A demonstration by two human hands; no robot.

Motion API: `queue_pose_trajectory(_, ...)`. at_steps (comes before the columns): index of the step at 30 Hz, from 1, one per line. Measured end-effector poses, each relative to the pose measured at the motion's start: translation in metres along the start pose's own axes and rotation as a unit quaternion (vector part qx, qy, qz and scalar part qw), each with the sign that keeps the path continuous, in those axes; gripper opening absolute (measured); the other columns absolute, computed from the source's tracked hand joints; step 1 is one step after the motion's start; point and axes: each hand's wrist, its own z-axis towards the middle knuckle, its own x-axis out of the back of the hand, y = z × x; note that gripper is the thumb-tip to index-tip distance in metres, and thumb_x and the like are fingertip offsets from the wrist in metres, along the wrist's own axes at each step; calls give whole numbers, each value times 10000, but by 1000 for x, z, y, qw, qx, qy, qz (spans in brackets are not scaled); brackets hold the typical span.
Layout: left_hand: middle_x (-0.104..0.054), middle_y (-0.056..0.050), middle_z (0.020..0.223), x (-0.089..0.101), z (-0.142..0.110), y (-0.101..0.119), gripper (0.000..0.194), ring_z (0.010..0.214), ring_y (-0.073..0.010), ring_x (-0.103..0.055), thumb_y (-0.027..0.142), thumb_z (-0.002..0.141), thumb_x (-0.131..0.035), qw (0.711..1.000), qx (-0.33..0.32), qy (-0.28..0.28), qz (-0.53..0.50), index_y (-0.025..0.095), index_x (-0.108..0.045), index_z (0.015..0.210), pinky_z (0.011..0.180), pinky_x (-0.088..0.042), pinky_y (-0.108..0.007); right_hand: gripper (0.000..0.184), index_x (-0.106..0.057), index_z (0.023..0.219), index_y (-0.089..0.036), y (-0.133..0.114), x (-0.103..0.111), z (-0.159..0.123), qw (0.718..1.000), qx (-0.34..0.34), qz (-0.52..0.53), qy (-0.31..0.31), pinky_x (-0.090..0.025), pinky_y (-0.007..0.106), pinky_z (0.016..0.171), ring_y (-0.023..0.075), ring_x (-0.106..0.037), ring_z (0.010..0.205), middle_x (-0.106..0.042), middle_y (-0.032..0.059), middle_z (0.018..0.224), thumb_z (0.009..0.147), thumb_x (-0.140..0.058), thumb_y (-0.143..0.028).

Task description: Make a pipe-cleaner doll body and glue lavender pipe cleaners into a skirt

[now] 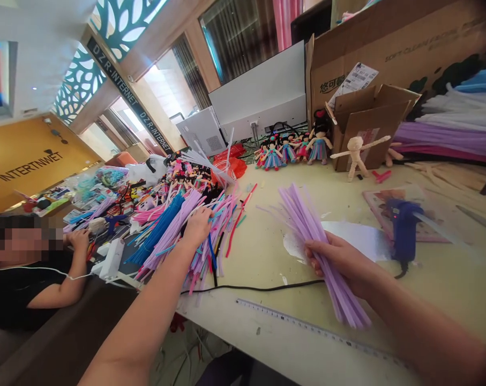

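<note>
- Lilac, fuzzy, straight: the stem bundle (302, 214) is clamped in the right hand (341, 259), fanned out above the tabletop (262, 257)!
- Left hand (198, 225) is at the mixed pile (225, 225); fingers apart or closed on a stem, I cannot tell.
- Gathering, by the look of it; the next move calls for a light pinch on 1 slim strand.
- Hard, angular blue glue gun (402, 233) to the right.

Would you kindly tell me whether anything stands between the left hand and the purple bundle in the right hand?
Nothing upright visibly does: between the left hand and the purple bundle in the right hand lie only loose stems and tabletop.
</note>
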Motion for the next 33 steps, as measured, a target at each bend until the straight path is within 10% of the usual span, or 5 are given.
queue_pose_trajectory(6, -501, -121, 1363, 5, -25, 30, 516, 1219, -374, -446, 390, 794, -627, 986, 96, -43, 133, 257, -532, 1284, 955, -422, -562, 107, -497, 814, -198, 0, -2, -1, 1000, 1, -1, 10, -438, 199, 431, 67, -493, 478, -563, -38, 666, 842, -591, -239)
queue_pose_trajectory(10, -463, -106, 1419, 11, -33, 13, 635, 1238, -342, -462, 271, 797, -594, 990, 84, -82, 83, 283, -441, 1413, 984, -439, -519, 113, -498, 812, -200, 0, -2, -2, 1000, -3, 8, 11, -438, 200, 426, 69, -490, 480, -560, -35, 663, 838, -602, -235)
queue_pose_trajectory(18, -581, -74, 1204, 16, -31, -37, 534, 1110, -202, -567, 149, 776, -565, 992, 77, -28, -93, 201, -461, 1297, 979, -470, -368, 121, -514, 802, -202, 3, -1, 0, 1000, 3, -4, 4, -451, 202, 442, 76, -504, 500, -570, -26, 672, 820, -627, -244)
queue_pose_trajectory(24, -522, -82, 1107, 6, -48, -16, 95, 1020, -215, -553, 205, 867, -531, 997, 77, 5, 9, 200, -555, 958, 917, -470, -356, 134, -517, 773, -199, 3, -2, -1, 1000, 9, -18, 3, -450, 207, 445, 79, -501, 499, -568, -23, 655, 806, -635, -254)
queue_pose_trajectory(33, -543, -121, 1147, -3, -45, -4, 275, 1054, -258, -580, 322, 910, -507, 991, 109, -56, 53, 146, -586, 1106, 947, -459, -385, 154, -512, 782, -204, 2, -7, -3, 1000, 7, -12, 4, -449, 214, 438, 87, -506, 500, -573, -19, 654, 789, -657, -259)
